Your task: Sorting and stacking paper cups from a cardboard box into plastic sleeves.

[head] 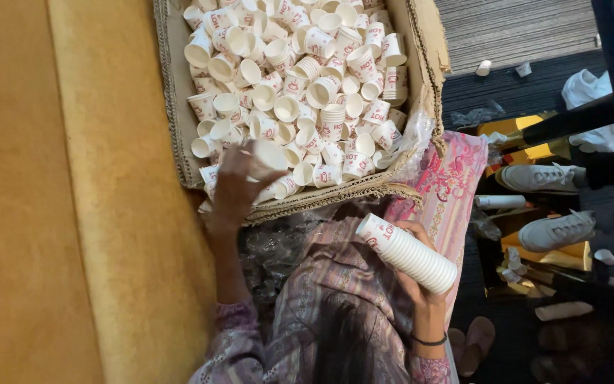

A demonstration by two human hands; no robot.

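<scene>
Head view: a loose cup [268, 155] is gripped by the left hand [234, 186] inside the cardboard box [173, 107]; beside the box, a nested cup stack [408, 252] is clasped by the right hand [421, 284], its open end turned boxward.

A mustard-yellow fabric surface [51, 213] fills the left side. A pink patterned cloth [456, 178] hangs just beside crinkled clear plastic wrap [413, 135]. On the dark floor to the right lie 2 white lace-up sneakers [541, 176], a pair of brown sandals [474, 341] and some yellow cardboard packaging [527, 249].
</scene>
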